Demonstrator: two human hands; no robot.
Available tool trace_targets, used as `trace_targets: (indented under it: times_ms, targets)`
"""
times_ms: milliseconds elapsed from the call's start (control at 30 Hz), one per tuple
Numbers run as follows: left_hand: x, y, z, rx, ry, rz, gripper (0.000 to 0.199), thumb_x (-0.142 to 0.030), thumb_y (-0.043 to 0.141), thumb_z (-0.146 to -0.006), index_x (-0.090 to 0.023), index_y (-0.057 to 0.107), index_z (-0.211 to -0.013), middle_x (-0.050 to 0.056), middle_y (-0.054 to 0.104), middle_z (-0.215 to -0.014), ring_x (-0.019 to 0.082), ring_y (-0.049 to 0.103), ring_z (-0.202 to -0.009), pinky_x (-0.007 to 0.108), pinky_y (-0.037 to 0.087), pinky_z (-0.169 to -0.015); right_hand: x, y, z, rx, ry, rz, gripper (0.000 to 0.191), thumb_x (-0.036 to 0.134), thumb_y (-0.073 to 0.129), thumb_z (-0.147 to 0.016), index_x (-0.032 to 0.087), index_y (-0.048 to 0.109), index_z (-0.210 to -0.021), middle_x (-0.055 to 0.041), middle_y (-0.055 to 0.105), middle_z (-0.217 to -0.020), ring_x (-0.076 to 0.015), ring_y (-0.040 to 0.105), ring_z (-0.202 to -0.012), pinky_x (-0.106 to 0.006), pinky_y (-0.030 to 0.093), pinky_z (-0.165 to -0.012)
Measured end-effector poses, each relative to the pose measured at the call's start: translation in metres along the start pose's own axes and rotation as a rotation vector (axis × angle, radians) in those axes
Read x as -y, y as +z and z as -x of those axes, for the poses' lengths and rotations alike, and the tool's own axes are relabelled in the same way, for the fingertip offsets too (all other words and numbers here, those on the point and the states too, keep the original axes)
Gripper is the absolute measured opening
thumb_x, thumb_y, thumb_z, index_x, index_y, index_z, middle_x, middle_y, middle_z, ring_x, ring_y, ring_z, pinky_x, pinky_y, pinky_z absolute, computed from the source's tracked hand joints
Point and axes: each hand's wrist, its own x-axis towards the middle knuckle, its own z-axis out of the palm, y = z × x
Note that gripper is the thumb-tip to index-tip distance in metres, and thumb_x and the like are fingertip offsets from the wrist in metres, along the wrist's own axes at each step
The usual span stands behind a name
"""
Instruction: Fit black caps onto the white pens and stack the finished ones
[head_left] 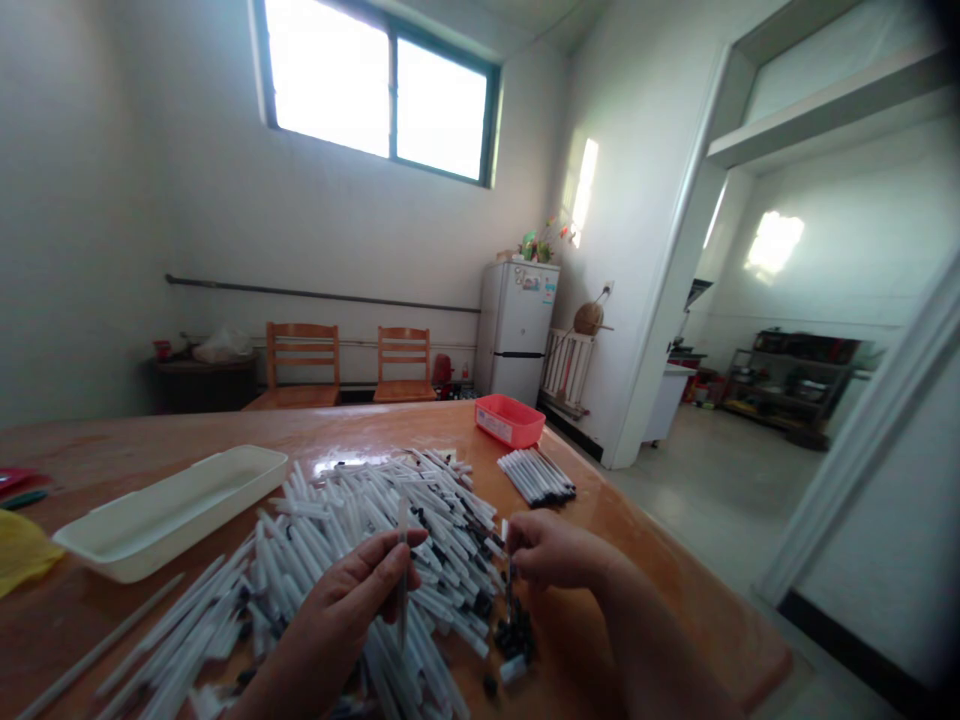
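My left hand [352,595] pinches a translucent white pen barrel [403,585] upright between thumb and fingers, above a large heap of similar pen barrels [330,530]. To its right, my right hand [547,550] is closed on a slim pen part [510,590], pale at the top and darker below; its exact kind is unclear. Small black pen pieces [514,638] lie in a cluster just beneath that hand. Beyond my right hand, a row of pens [536,477] with black ends lies side by side.
A long cream tray [172,512] stands left of the heap. At the table's far edge sits a red plastic basket [510,420]. Yellow cloth or plastic [26,552] lies at the far left. Two wooden chairs [302,360] and a fridge [517,330] stand behind the table.
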Motion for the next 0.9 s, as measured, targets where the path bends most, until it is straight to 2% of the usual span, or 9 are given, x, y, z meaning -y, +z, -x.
trace_targets:
  times_ms: [100, 233, 433, 733, 900]
  targets:
    - [0.001, 0.0, -0.001, 0.005, 0.003, 0.003, 0.05, -0.05, 0.063, -0.087, -0.016, 0.064, -0.124, 0.001, 0.065, -0.076, 0.012, 0.048, -0.062, 0.025, 0.036, -0.059, 0.001, -0.003, 0.001, -0.024, -0.027, 0.085, 0.016, 0.01, 0.058, -0.067, 0.017, 0.063, -0.082, 0.0025, 0.062, -0.073, -0.0105, 0.056, -0.064, -0.016, 0.036, -0.052]
    - [0.002, -0.002, -0.003, 0.017, -0.001, -0.003, 0.05, -0.051, 0.064, -0.086, -0.016, 0.064, -0.122, 0.001, 0.064, -0.077, 0.012, 0.048, -0.063, 0.025, 0.036, -0.06, 0.008, 0.0, -0.001, -0.008, -0.068, 0.164, 0.021, 0.018, 0.065, -0.066, 0.018, 0.069, -0.087, 0.0021, 0.065, -0.079, -0.0118, 0.056, -0.069, -0.018, 0.035, -0.054]
    - [0.004, -0.004, -0.004, 0.012, 0.013, -0.02, 0.047, -0.051, 0.062, -0.088, -0.016, 0.065, -0.12, 0.001, 0.064, -0.077, 0.012, 0.048, -0.063, 0.024, 0.037, -0.059, 0.009, 0.007, -0.007, -0.041, -0.085, 0.271, 0.024, 0.02, 0.063, -0.066, 0.018, 0.071, -0.089, 0.0015, 0.066, -0.081, -0.0128, 0.058, -0.071, -0.019, 0.035, -0.055]
    - [0.004, 0.001, -0.005, -0.008, 0.026, -0.017, 0.047, -0.051, 0.065, -0.084, -0.017, 0.068, -0.117, 0.0, 0.063, -0.074, 0.012, 0.047, -0.059, 0.024, 0.037, -0.056, 0.006, 0.014, -0.016, -0.089, -0.086, 0.226, 0.006, 0.015, 0.061, -0.063, 0.016, 0.064, -0.068, 0.0048, 0.056, -0.063, -0.0102, 0.051, -0.06, -0.02, 0.03, -0.054]
    - [0.001, 0.004, -0.003, -0.011, 0.043, -0.025, 0.046, -0.05, 0.065, -0.085, -0.017, 0.068, -0.116, 0.0, 0.062, -0.074, 0.012, 0.047, -0.059, 0.024, 0.037, -0.057, 0.008, 0.007, -0.013, -0.187, -0.126, 0.082, 0.007, 0.016, 0.061, -0.068, 0.016, 0.061, -0.075, 0.0041, 0.057, -0.067, -0.0104, 0.053, -0.064, -0.019, 0.036, -0.057]
